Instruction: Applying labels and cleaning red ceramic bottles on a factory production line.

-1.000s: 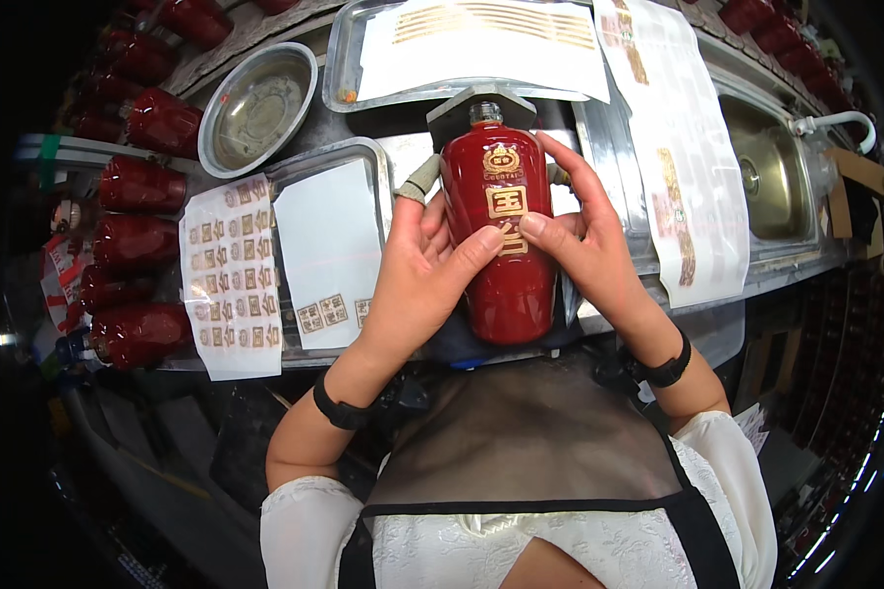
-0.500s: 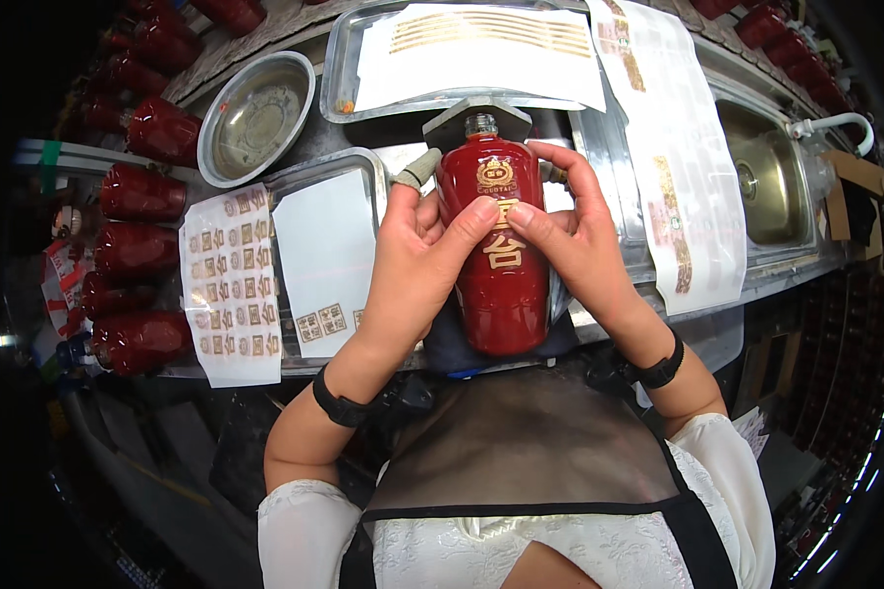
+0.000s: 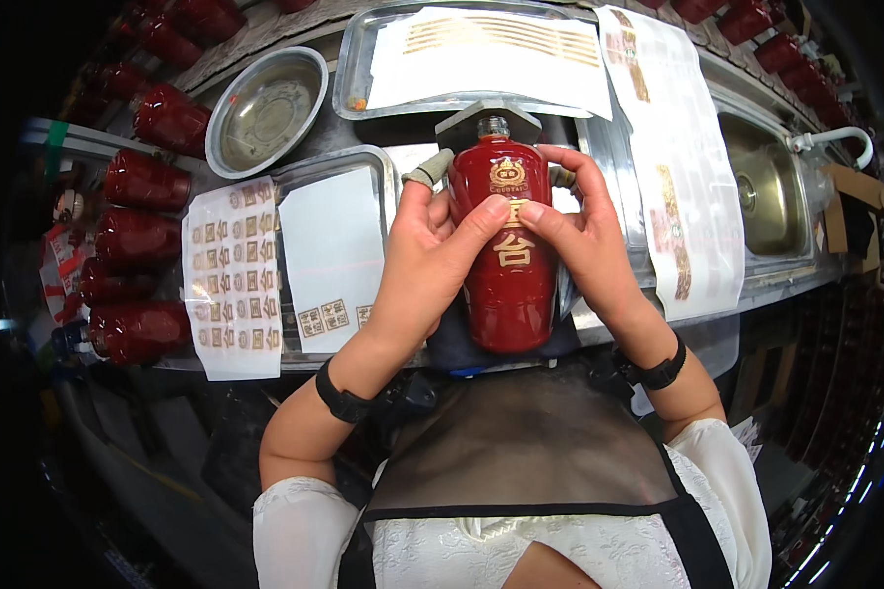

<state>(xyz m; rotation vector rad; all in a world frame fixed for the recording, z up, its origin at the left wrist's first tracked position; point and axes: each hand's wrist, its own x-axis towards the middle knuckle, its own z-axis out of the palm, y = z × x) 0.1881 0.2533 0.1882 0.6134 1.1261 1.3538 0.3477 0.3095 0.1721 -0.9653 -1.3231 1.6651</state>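
Note:
A glossy red bottle [image 3: 509, 309] with gold emblem and lettering lies in front of me, its uncapped clear glass neck pointing away. My left hand [image 3: 432, 240] grips its left side, thumb pressed on the gold lettering and a grey-green cover on one fingertip. From the right side my right hand [image 3: 584, 231] grips it too, its thumb on the same lettering close to the other thumb. Behind the neck stands a dark angular support [image 3: 452, 128]. Fingers behind the bottle are partly hidden.
Sheets of gold decals [image 3: 231, 285] and a white sheet [image 3: 329, 245] lie at left, the latter in a metal tray. A metal bowl [image 3: 265, 113] stands beyond. Another tray [image 3: 354, 88] bears gold strips; a long decal sheet [image 3: 673, 177] lies beside the sink [image 3: 756, 187]. Red bottles [image 3: 147, 182] line the left.
Both hands keep their grip on the bottle, thumbs still on the lettering. The view has shifted slightly, so the bottle and trays appear a little further right.

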